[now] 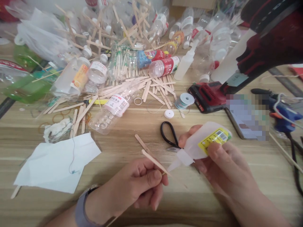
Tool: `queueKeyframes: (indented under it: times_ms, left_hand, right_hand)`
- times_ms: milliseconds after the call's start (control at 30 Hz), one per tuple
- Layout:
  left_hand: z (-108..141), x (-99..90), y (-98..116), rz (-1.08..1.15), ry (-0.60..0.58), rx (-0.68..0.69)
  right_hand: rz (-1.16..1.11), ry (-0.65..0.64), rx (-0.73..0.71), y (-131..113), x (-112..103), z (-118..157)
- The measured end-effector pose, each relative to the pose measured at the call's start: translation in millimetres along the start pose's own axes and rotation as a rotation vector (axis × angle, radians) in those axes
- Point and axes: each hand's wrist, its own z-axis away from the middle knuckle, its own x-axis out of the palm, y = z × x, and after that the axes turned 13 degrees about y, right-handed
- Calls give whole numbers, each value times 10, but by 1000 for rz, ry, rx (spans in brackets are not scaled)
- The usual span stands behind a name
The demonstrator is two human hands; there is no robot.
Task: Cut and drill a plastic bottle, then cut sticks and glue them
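My left hand [144,186] pinches a wooden craft stick [153,160] between thumb and fingers, with the stick pointing up and to the left. In my right hand [220,160] is a white glue bottle [197,138] with a yellow label, tipped so its nozzle points down to the left. The nozzle tip meets or nearly meets the stick close to my left thumb; I cannot tell whether glue is coming out. Another craft stick [141,142] shows just behind the held one. Scissors with a black handle [168,134] lie partly hidden behind the glue bottle and my right hand.
A clear plastic bottle [111,108] lies beyond my left hand, before a heap of craft sticks [123,86] and bottles. White paper [56,164] is at left. On the right are a red and black power drill [208,94], a phone [246,118], a glue gun [284,116] and a thread spool [186,100].
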Motion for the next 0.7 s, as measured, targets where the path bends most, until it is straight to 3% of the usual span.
queueKeyframes:
  times_ms: [300, 500, 700]
  left_hand:
    - [37, -7, 14, 33, -63, -48]
    - [25, -26, 28, -28, -11, 2]
    - [-27, -24, 16, 100, -38, 11]
  right_hand:
    - [-13, -7, -74, -49, -2, 2]
    - [-84, 219, -181, -238, -118, -127]
    - [-20, 76, -182, -158, -113, -65]
